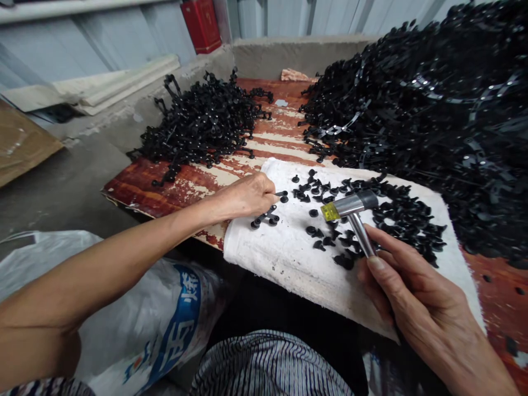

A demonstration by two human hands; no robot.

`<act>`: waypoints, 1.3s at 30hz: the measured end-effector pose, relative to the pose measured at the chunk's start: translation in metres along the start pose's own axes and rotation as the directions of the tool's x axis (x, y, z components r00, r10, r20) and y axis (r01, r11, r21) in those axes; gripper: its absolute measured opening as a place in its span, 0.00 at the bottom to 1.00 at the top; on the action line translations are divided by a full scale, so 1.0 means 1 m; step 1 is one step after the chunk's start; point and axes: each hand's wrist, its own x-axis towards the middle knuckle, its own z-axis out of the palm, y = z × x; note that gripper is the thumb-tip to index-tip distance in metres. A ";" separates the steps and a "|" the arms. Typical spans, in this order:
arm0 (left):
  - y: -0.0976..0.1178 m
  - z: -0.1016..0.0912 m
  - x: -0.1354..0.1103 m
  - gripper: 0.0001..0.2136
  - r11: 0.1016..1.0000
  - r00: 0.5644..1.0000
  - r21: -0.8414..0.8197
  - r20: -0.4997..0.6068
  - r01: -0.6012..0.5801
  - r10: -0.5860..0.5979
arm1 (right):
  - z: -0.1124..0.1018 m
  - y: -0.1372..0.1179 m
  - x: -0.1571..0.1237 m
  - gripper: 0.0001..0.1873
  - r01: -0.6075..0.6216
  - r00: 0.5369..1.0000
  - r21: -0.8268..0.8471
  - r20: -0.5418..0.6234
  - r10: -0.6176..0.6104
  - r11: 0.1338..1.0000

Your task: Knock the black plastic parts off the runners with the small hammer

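Note:
In my right hand [406,291] is a small mallet [350,206], gripped by its metal handle; its head has a yellow face on the left and a black one on the right. My left hand [253,195] is closed at the left part of a white cloth [264,256], pinching a black jointed piece [270,214] with round knobs that show beside the fingertips. The fingers partly cover that piece. Under and around the mallet head lie many loose black round caps with stems [406,220], scattered over the cloth.
A pile of black jointed parts [202,118] sits at the back left of the worn red board [272,137]. A much larger heap [433,110] fills the right. A concrete ledge [297,58] borders the back. A white printed sack [140,319] is below left.

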 end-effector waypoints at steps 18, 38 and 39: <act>0.002 0.001 0.002 0.16 0.991 0.996 -0.098 0.017 0.088 -0.087 | 0.026 -0.033 0.060 0.31 0.545 0.838 -0.568 0.342 -0.426 0.616; -0.006 0.005 0.001 0.17 0.992 0.997 -0.108 0.026 0.071 -0.069 | 0.029 -0.033 0.064 0.29 0.513 0.858 -0.518 0.336 -0.388 0.685; -0.006 0.004 0.001 0.16 0.992 0.998 -0.114 0.038 0.049 -0.045 | 0.028 -0.036 0.066 0.27 0.480 0.876 -0.475 0.295 -0.381 0.737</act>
